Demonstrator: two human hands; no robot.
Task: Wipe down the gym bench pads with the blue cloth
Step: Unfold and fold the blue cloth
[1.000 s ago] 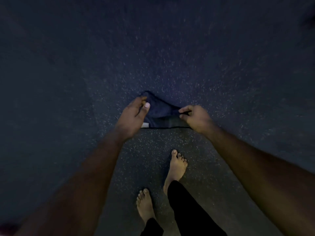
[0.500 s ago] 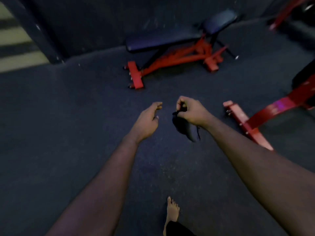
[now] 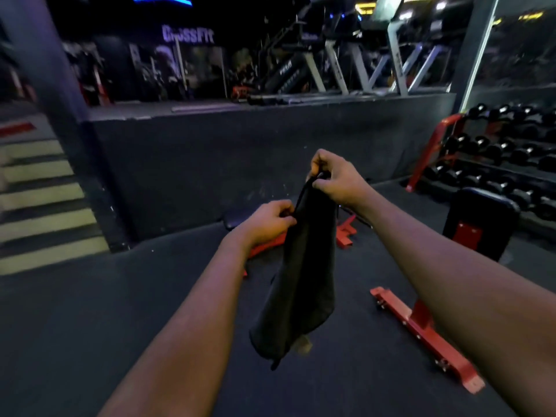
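The cloth [image 3: 296, 281] hangs in mid-air at the centre of the view, above the floor [image 3: 90, 326]. It is a long limp drape that reads dark, nearly black, in this dim light. The right hand [image 3: 337, 179] holds it at twelve o'clock with a narrow grip, thumb and curled fingers pinching the top corner. The left hand [image 3: 264, 222] sits lower, at ten o'clock of the cloth. Its grip is just as tight, fingertips pinching the cloth's left edge a little under the top. Between the two hands the edge runs slanted. Below them the fabric falls free, its bottom end bunched at six o'clock.

Behind the hands a bench [image 3: 237, 219] stands on the floor, mostly hidden. One dark pad end shows at nine o'clock of the left hand, and bits of its red frame peek out on both sides of the cloth, which hangs in front of it.

At four o'clock of the cloth a red foot bar [image 3: 421, 329] lies on the floor, and at three o'clock a black pad [image 3: 481, 212] stands upright. A dumbbell rack [image 3: 496, 155] fills the two o'clock corner, and stairs [image 3: 45, 206] climb at nine o'clock. A dark platform wall [image 3: 240, 158] crosses at twelve o'clock with treadmills [image 3: 397, 55] on top. A lit sign [image 3: 188, 34] glows at eleven o'clock.
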